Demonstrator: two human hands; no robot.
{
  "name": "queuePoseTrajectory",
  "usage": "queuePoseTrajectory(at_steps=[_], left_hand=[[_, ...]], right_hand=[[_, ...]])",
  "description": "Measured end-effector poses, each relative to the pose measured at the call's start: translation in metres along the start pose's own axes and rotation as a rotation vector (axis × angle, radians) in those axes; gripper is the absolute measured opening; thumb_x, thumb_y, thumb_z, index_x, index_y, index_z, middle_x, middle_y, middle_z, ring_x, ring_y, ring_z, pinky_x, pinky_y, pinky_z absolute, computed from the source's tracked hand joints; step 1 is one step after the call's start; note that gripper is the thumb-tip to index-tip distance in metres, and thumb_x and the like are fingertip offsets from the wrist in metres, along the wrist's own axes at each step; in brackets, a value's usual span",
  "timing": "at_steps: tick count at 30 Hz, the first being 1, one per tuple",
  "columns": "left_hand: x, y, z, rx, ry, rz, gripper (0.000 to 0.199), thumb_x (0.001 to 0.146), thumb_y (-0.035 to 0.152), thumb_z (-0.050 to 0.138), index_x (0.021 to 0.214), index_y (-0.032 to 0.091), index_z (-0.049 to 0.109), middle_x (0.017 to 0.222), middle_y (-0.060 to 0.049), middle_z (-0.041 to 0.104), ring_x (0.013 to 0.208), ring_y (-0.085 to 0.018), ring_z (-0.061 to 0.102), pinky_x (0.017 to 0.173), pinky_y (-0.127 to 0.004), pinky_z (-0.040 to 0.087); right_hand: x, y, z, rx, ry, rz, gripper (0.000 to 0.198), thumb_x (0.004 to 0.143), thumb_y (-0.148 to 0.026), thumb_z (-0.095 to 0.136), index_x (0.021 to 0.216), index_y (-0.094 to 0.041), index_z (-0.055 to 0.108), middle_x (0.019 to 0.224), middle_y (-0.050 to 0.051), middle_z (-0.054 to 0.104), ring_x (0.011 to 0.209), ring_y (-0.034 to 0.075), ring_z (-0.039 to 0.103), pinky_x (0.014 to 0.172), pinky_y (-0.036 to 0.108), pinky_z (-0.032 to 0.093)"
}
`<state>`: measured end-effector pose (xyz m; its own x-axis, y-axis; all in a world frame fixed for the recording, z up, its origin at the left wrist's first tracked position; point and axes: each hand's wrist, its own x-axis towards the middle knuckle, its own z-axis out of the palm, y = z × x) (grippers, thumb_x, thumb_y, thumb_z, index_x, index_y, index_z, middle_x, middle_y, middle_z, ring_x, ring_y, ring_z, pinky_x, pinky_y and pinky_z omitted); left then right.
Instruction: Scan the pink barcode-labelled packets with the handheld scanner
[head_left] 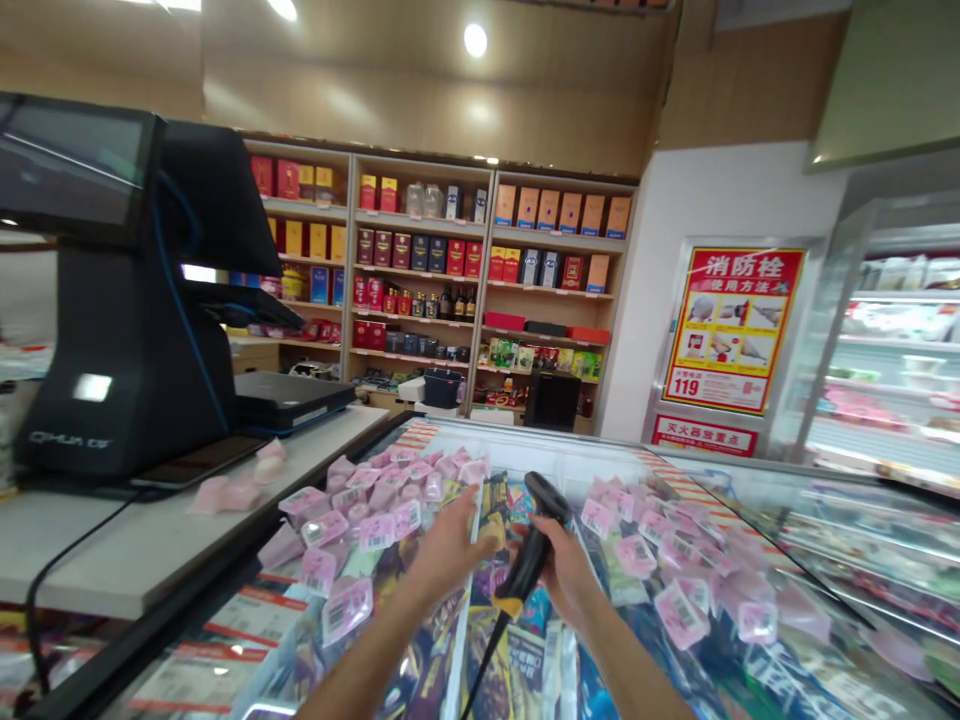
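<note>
A black barcode scanner (pixel 534 550) with a yellow base and a trailing cable is in my right hand (pixel 571 570), its head pointing up and away. To its left, my left hand (pixel 448 542) reaches forward with thumb and fingers apart, holding nothing that I can see. Several small pink packs (pixel 375 530) with barcode labels lie in a heap beside my left hand. A second heap of pink packs (pixel 682 600) lies to the right of my right hand. Both heaps rest on the glass top of a freezer, with colourful packaged goods (pixel 499 660) visible below.
On the left, a black checkout terminal (pixel 127 370) stands on a white counter (pixel 90 570), with a few pink packs (pixel 229 492) near its edge. Shelves of boxed goods (pixel 420 255) line the back wall. A lit display cooler (pixel 892 340) stands at the right.
</note>
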<state>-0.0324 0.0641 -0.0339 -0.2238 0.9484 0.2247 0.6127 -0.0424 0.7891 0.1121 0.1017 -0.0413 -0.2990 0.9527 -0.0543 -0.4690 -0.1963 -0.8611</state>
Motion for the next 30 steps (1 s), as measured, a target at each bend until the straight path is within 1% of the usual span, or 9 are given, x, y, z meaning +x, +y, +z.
queuePoseTrajectory(at_steps=[2, 4, 7, 10, 15, 18, 21, 25, 30], left_hand=[[0.007, -0.021, -0.025, 0.210, 0.140, -0.086, 0.053, 0.069, 0.020, 0.047, 0.119, 0.010, 0.032, 0.117, -0.017, 0.043, 0.107, -0.027, 0.039, 0.089, -0.044, 0.024], [0.013, -0.039, -0.042, 0.379, 0.197, -0.144, 0.037, 0.071, 0.019, 0.047, 0.106, 0.008, 0.045, 0.111, -0.016, 0.048, 0.108, -0.028, 0.037, 0.089, -0.050, 0.021], [0.021, -0.053, -0.049, 0.530, 0.217, -0.146, 0.024, 0.075, 0.026, 0.047, 0.094, 0.014, 0.052, 0.104, -0.006, 0.053, 0.102, -0.021, 0.044, 0.087, -0.047, 0.028], [0.027, -0.053, -0.044, 0.573, 0.215, -0.116, 0.022, 0.076, 0.029, 0.045, 0.091, 0.014, 0.054, 0.097, -0.004, 0.056, 0.093, -0.018, 0.050, 0.082, -0.042, 0.036], [0.042, -0.050, -0.029, 0.484, 0.192, -0.136, 0.021, 0.076, 0.030, 0.046, 0.086, 0.013, 0.055, 0.086, -0.003, 0.059, 0.079, -0.014, 0.055, 0.072, -0.036, 0.043], [0.052, -0.055, -0.014, 0.366, 0.183, -0.173, 0.023, 0.077, 0.030, 0.045, 0.088, 0.013, 0.054, 0.086, -0.003, 0.059, 0.076, -0.013, 0.056, 0.068, -0.033, 0.045], [0.059, -0.062, -0.002, 0.256, 0.183, -0.221, 0.024, 0.077, 0.030, 0.044, 0.093, 0.014, 0.053, 0.090, -0.003, 0.058, 0.076, -0.013, 0.056, 0.066, -0.032, 0.046], [0.063, -0.068, 0.007, 0.158, 0.184, -0.250, 0.027, 0.077, 0.030, 0.045, 0.099, 0.014, 0.050, 0.096, -0.004, 0.056, 0.079, -0.014, 0.055, 0.066, -0.033, 0.046], [0.064, -0.063, 0.011, 0.122, 0.212, -0.239, 0.028, 0.077, 0.029, 0.045, 0.100, 0.015, 0.050, 0.098, -0.005, 0.055, 0.081, -0.015, 0.055, 0.068, -0.034, 0.046]], right_hand=[[-0.003, -0.004, -0.002, 0.055, -0.030, 0.031, 0.026, 0.058, -0.032, 0.058, 0.076, -0.016, 0.047, 0.061, 0.000, 0.059, 0.052, 0.013, 0.055, 0.049, 0.024, 0.042], [-0.007, -0.007, 0.000, 0.076, -0.071, 0.057, 0.023, 0.061, -0.033, 0.055, 0.074, -0.016, 0.048, 0.058, 0.000, 0.058, 0.048, 0.011, 0.053, 0.045, 0.022, 0.041], [-0.014, -0.009, 0.005, 0.028, -0.093, 0.142, 0.024, 0.063, -0.037, 0.052, 0.066, -0.014, 0.047, 0.048, -0.001, 0.053, 0.039, 0.009, 0.048, 0.039, 0.021, 0.038], [-0.019, -0.009, 0.008, -0.058, -0.091, 0.204, 0.030, 0.065, -0.044, 0.049, 0.062, -0.014, 0.048, 0.042, -0.002, 0.049, 0.033, 0.008, 0.044, 0.034, 0.020, 0.036], [-0.025, -0.008, 0.011, -0.093, -0.119, 0.179, 0.031, 0.066, -0.044, 0.048, 0.074, -0.014, 0.051, 0.048, -0.001, 0.054, 0.033, 0.008, 0.044, 0.033, 0.020, 0.037], [-0.026, -0.008, 0.011, -0.139, -0.127, 0.174, 0.031, 0.069, -0.044, 0.045, 0.075, -0.014, 0.050, 0.042, -0.002, 0.052, 0.030, 0.008, 0.043, 0.030, 0.019, 0.035], [-0.024, -0.008, 0.010, -0.217, -0.115, 0.186, 0.031, 0.071, -0.043, 0.040, 0.074, -0.014, 0.049, 0.034, -0.003, 0.047, 0.026, 0.010, 0.041, 0.028, 0.019, 0.032], [-0.023, -0.007, 0.009, -0.245, -0.100, 0.194, 0.029, 0.071, -0.042, 0.040, 0.068, -0.014, 0.048, 0.033, -0.003, 0.046, 0.026, 0.009, 0.041, 0.029, 0.019, 0.034], [-0.020, -0.007, 0.006, -0.246, -0.091, 0.201, 0.030, 0.069, -0.044, 0.042, 0.064, -0.015, 0.048, 0.035, -0.002, 0.047, 0.027, 0.009, 0.041, 0.029, 0.019, 0.034]])
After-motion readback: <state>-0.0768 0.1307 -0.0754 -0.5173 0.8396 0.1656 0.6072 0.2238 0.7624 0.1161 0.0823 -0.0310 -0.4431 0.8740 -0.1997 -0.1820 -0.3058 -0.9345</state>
